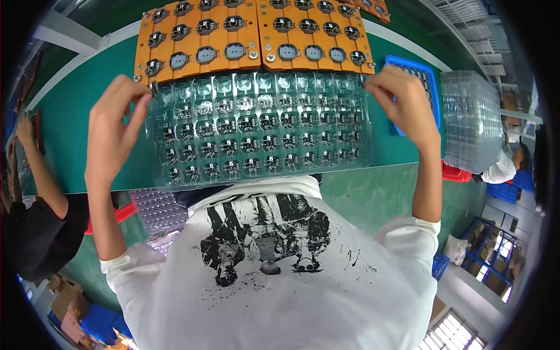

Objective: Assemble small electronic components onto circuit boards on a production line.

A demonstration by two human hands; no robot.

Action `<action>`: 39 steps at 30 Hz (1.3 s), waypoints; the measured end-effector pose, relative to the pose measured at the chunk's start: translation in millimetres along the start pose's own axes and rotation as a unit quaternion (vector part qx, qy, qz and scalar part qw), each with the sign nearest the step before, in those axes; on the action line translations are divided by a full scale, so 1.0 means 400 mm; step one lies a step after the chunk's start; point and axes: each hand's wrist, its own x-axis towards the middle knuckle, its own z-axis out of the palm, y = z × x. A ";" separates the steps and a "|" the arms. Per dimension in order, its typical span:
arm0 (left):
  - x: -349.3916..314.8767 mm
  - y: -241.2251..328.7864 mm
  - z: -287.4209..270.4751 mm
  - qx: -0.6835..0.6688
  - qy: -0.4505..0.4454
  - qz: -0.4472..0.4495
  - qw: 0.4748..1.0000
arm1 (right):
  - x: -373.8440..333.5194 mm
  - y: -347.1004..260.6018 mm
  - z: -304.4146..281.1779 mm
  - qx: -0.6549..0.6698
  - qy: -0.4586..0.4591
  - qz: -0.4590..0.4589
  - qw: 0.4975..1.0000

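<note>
A clear plastic tray (pixel 261 137) lies in front of me, with small black-and-silver electronic parts in most of its pockets. No parts show in its farthest row of pockets. At the tray's far left corner my left hand (pixel 115 129) is closed in a pinch, a small dark part at its fingertips. My right hand (pixel 406 105) pinches a similar small dark part by the far right corner. Both parts are too small to make out well. Beyond the tray sit two orange fixtures, the left one (pixel 191 45) and the right one (pixel 326 41), with round seats holding parts or grey discs.
A blue tray (pixel 435 96) of parts lies right of the fixtures. Beside it rises a stack of clear trays (pixel 470 119). Another person's arm (pixel 44 166) reaches over the green table (pixel 64 128) at left. A red bin (pixel 455 172) stands below the table's right end.
</note>
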 end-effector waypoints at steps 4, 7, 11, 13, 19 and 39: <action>0.057 -0.041 -0.001 0.030 0.065 0.057 0.996 | 0.095 -0.001 0.027 -0.104 0.102 -0.070 0.987; 0.074 -0.072 0.008 0.054 0.090 0.082 0.991 | 0.117 0.008 0.046 -0.123 0.091 -0.087 0.984; 0.088 -0.073 0.027 0.053 0.095 0.128 0.986 | 0.118 0.001 0.045 -0.138 0.064 -0.078 0.985; 0.093 -0.068 0.042 0.053 0.093 0.129 0.986 | 0.126 -0.003 0.047 -0.118 0.064 -0.079 0.988; 0.121 -0.074 0.082 0.041 0.079 0.157 0.984 | 0.119 0.011 0.064 -0.092 0.084 -0.077 0.989; 0.122 -0.073 0.084 -0.004 -0.008 0.068 0.998 | 0.129 0.048 0.087 -0.097 0.095 -0.071 0.988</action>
